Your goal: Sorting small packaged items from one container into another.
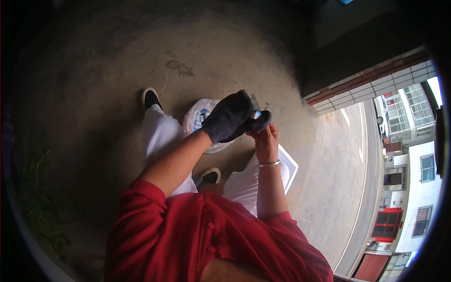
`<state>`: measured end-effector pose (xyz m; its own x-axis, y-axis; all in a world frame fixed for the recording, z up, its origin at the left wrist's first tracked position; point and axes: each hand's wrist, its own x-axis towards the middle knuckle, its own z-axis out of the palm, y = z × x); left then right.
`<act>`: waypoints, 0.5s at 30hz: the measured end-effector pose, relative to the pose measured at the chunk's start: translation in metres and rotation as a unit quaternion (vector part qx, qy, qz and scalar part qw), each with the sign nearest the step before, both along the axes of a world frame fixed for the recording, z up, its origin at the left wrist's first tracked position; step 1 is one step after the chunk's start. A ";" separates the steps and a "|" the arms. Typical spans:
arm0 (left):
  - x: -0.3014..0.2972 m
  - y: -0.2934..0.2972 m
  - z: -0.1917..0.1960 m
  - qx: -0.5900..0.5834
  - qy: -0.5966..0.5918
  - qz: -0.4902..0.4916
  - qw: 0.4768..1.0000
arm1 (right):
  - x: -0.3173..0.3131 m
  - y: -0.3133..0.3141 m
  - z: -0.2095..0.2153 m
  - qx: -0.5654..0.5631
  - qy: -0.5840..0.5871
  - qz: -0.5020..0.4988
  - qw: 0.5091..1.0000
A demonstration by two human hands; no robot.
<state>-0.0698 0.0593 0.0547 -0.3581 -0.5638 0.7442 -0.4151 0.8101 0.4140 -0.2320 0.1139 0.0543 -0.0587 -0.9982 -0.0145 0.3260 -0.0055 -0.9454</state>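
Readable text: none that I can make out from my end of the feed.
Red strips (pixel 384 240) by the red doorway (pixel 387 225): pale marks show, too small for me to read.
Packets (pixel 203 114) in the plastic bag (pixel 220 147): blue and white, no wording I can pick out.
Small piece (pixel 256 114) at the gloved left hand (pixel 232 113): blue and pale, lettering undeterminable from here.

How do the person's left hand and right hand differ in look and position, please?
The left hand wears a dark glove, while the right hand shows bare fingers. The right hand has a silvery bangle at its wrist; the left hand shows none. In this view, the left hand partly covers the whitish plastic bag, while the right hand lies clear of it. Both reach out from red sleeves.
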 end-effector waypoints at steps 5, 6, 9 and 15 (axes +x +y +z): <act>0.002 0.003 0.004 0.037 -0.076 0.018 0.996 | 0.013 0.002 0.022 -0.019 0.142 0.004 0.990; 0.002 0.002 -0.002 -0.037 -0.041 0.018 0.998 | 0.012 0.001 0.022 -0.019 0.142 0.004 0.990; 0.001 0.002 0.002 -0.070 -0.030 0.002 0.997 | 0.009 -0.001 0.014 -0.012 0.180 0.007 0.984; 0.006 0.005 0.023 -0.014 -0.136 0.010 0.991 | -0.005 -0.004 0.004 0.011 -0.060 0.027 0.998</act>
<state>-0.0634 0.0640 0.0772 -0.5367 -0.5531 0.6372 -0.5239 0.8105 0.2622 -0.2375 0.1095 0.0587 -0.0018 -0.9992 -0.0400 0.4360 0.0352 -0.8993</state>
